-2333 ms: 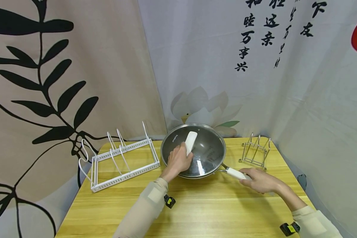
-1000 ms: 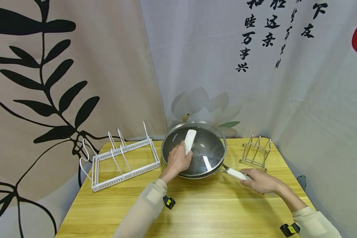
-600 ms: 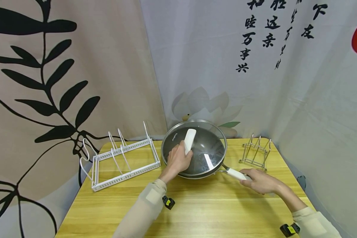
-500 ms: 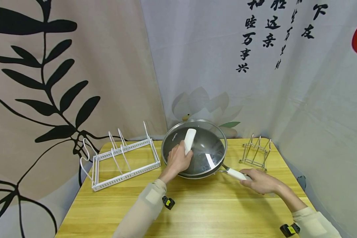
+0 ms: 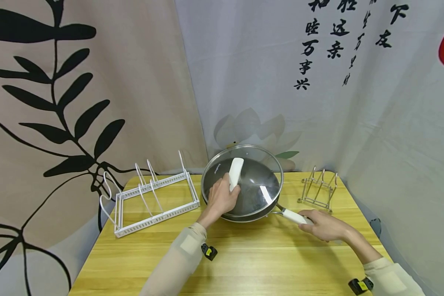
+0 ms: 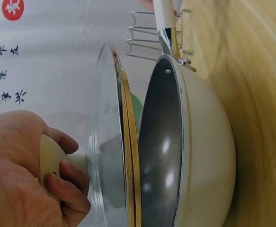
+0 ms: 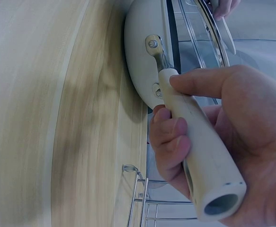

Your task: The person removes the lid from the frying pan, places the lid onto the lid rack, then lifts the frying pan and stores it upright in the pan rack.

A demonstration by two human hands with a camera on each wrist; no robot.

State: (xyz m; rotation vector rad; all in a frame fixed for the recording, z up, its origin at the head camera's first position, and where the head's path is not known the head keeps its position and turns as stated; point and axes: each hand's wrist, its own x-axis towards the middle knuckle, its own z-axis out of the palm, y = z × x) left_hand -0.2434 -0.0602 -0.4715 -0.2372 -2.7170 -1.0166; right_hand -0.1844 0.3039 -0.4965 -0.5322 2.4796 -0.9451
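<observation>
A cream wok (image 6: 206,156) with a dark inside sits on the wooden table. My right hand (image 5: 325,225) grips its white handle (image 7: 199,142), fingers wrapped underneath and thumb along the top. Above the wok is a glass lid (image 5: 257,152) with a metal rim; my left hand (image 5: 222,198) holds it by its white knob (image 5: 236,170). In the left wrist view the lid stands apart from the wok's rim, with a gap between them, and my fingers (image 6: 74,182) curl round the knob. Through the glass the wok's dark interior shows.
On the table's left lies a white rack (image 5: 155,205) with upright wire dividers. A small metal wire rack (image 5: 318,189) stands at the back right, beyond my right hand. Printed curtains (image 5: 251,82) hang close behind the table's (image 5: 251,259) back edge.
The lid has risen off the wok, its far edge moving up and away while my left hand keeps hold of the knob. The wok and my right hand have stayed in place.
</observation>
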